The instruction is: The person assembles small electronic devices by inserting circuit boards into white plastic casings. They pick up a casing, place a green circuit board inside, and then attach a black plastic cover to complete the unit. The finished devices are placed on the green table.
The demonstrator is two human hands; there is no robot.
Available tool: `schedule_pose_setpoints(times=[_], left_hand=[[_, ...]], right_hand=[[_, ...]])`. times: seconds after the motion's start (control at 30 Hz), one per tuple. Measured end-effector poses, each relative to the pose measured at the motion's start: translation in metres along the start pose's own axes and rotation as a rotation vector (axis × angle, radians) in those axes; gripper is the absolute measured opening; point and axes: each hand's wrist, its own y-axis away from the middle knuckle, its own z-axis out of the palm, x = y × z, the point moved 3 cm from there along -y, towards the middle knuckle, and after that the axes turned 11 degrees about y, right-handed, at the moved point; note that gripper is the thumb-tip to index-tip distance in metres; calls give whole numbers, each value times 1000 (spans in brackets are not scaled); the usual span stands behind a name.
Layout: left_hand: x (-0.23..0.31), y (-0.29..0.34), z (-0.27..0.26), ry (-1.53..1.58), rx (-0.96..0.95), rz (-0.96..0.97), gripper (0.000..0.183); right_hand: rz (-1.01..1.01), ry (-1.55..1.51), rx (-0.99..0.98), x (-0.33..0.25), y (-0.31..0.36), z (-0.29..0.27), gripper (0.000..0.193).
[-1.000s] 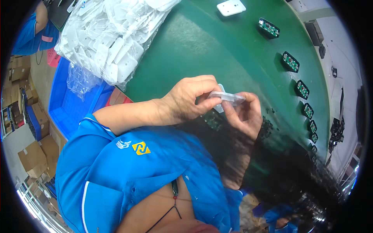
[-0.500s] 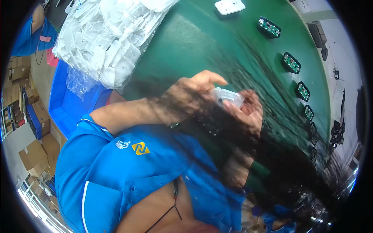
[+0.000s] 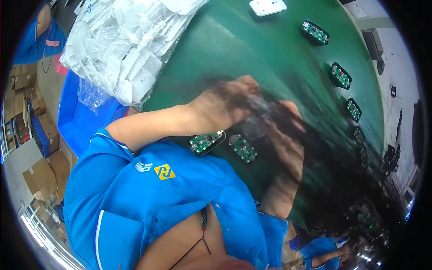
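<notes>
Dark, blurred hair strands cross in front of both hands. My left hand (image 3: 227, 102) is closed, its fingers curled at the edge of a pale, translucent plastic cover (image 3: 254, 128); what its fingertips grip is hidden. My right hand (image 3: 284, 123) is closed round the cover's other side, its fingers partly covered by hair. Below my hands, near my chest, lie a green circuit board (image 3: 243, 148) and a black casing with a green board in it (image 3: 206, 142). Neither hand touches them.
A big clear bag of white plastic covers (image 3: 121, 54) stands at the left, above a blue bin (image 3: 67, 123). Black casings with boards (image 3: 341, 75) line the green table's right side. One white cover (image 3: 268, 6) lies at the far edge. Other people are nearby.
My left hand has moved slightly right and up, its forefinger no longer stretched out. The cover between my hands has tilted downward. Hair has shifted, uncovering the boards near my chest.
</notes>
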Motion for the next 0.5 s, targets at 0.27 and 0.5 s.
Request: schedule_pose_setpoints(times=[0.27, 0.5], left_hand=[[10, 3, 4, -177, -104, -7, 24], [5, 3, -1, -91, -45, -91, 26]], right_hand=[[243, 171, -222, 1, -4, -11, 20], [129, 291, -177, 6, -8, -5, 24]])
